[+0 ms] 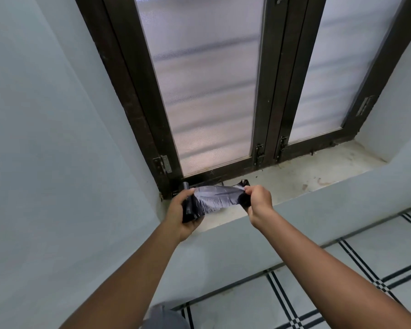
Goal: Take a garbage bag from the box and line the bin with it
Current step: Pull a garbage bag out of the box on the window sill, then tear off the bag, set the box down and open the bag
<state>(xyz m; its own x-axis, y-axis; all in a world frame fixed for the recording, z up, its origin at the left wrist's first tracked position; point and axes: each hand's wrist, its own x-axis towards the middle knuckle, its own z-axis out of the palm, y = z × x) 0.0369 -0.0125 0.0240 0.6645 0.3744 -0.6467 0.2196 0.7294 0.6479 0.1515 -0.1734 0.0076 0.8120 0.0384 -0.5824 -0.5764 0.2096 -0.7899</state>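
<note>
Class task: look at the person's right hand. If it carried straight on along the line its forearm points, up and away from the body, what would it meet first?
Probably the window frame above the sill. The right hand pinches the black garbage bag; depth is unclear.

window [209, 91]: dark frame, frosted panes — upper centre
sill [306, 174]: stained, pale — centre right
floor [342, 281]: striped tiles — lower right

I log a glossy black bag [220, 198] with grey sheen. Above it, window frame [138, 91] dark brown, panes frosted white. Sill [294, 172] off-white, brown-stained. Floor [342, 281] right of the bag: white tiles, doubled black lines.
</note>
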